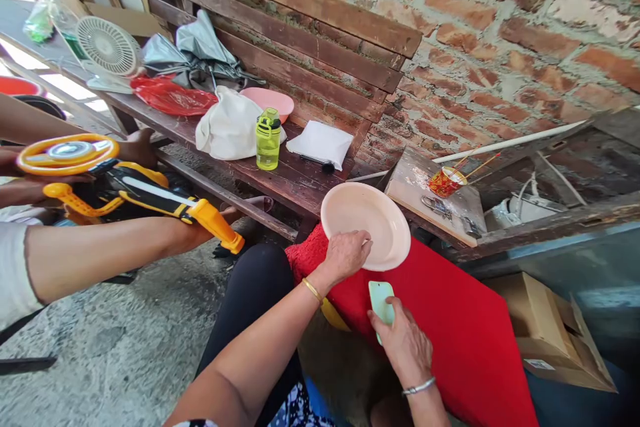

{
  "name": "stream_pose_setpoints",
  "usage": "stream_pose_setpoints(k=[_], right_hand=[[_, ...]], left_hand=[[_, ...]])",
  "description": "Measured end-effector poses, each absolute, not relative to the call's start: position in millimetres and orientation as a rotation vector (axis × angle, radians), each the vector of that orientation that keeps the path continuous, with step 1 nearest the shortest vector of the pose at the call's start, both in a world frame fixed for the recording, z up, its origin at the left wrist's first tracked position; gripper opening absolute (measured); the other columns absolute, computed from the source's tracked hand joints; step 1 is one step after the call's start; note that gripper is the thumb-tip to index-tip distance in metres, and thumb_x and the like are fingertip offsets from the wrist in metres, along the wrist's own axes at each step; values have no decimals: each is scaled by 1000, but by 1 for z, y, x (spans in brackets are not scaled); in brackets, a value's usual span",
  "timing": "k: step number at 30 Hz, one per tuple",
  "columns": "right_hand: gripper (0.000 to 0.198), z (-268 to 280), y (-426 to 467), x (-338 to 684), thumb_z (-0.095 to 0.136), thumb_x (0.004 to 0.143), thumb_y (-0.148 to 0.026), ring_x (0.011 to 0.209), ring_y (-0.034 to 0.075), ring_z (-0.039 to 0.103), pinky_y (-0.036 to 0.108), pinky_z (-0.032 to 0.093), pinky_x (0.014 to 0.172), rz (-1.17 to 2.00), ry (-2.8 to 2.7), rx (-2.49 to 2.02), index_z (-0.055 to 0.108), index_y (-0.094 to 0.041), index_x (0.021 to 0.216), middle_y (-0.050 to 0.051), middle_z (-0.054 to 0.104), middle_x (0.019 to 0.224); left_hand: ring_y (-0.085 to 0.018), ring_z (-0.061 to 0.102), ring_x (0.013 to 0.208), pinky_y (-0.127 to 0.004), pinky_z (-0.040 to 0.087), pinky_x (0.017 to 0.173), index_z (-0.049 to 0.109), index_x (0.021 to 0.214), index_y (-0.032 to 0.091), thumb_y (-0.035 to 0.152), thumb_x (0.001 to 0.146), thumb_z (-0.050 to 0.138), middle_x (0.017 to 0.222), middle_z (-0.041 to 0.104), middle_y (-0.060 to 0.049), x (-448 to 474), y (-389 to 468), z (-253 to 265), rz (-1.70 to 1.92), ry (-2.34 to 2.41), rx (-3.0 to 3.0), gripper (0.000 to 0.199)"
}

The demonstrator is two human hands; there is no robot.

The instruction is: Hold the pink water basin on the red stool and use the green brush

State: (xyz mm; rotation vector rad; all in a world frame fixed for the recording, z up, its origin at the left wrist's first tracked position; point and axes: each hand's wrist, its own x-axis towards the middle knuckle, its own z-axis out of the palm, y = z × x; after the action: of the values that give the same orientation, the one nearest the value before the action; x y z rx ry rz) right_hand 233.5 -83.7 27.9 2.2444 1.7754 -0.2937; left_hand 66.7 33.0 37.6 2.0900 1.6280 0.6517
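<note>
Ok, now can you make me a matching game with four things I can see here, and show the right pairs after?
1. phone
2. basin
3. bottle
4. toy steering wheel

A. standing on the wooden bench
B. orange-yellow, at the picture's left
C. held in the right hand
D. left hand at its rim

Right pairs: 1-C, 2-D, 3-A, 4-B.

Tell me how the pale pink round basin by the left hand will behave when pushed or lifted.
The pale pink, round, plastic-looking basin is probably light, given its thin-looking rim. Its even outline suggests stiffness; its smooth inside may be slippery.
</note>
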Motion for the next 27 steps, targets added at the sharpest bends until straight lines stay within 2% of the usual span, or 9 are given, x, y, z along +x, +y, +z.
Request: stream_pose_setpoints(k=[8,14,17,24,27], right_hand=[[45,22,-67,187,51,97,-53,103,28,71,33,49,73,-290,2089,2098,56,-26,133,12,69,121],[51,29,-71,258,40,98,-63,100,32,72,38,50,73,-397,1650,2314,51,-29,134,11,73,118],[52,32,-85,277,36,98,-65,96,32,73,39,50,70,-337,1561,2369,51,-28,132,10,74,115],[39,16,-100,200,53,98,-51,97,25,72,30,49,70,-218,2048,2188,58,-27,128,8,71,115],[38,14,-104,207,55,97,-48,96,26,72,31,49,69,-241,2035,2167,58,-26,128,8,71,111]], left_hand=[[-21,71,99,-34,49,88,65,121,24,34,104,46,110,76,-4,63,32,36,626,1619,2126,27],[-22,71,96,-36,49,89,66,118,22,33,103,47,108,75,-8,65,33,33,619,1617,2171,26],[-23,71,97,-37,49,88,66,117,22,34,103,46,108,75,-8,66,33,33,584,1621,2168,26],[-23,70,100,-38,48,89,63,119,23,33,104,45,110,74,-8,65,31,33,542,1651,2213,26],[-24,70,100,-38,48,88,63,119,23,32,103,46,110,74,-8,66,31,31,518,1666,2245,25]])
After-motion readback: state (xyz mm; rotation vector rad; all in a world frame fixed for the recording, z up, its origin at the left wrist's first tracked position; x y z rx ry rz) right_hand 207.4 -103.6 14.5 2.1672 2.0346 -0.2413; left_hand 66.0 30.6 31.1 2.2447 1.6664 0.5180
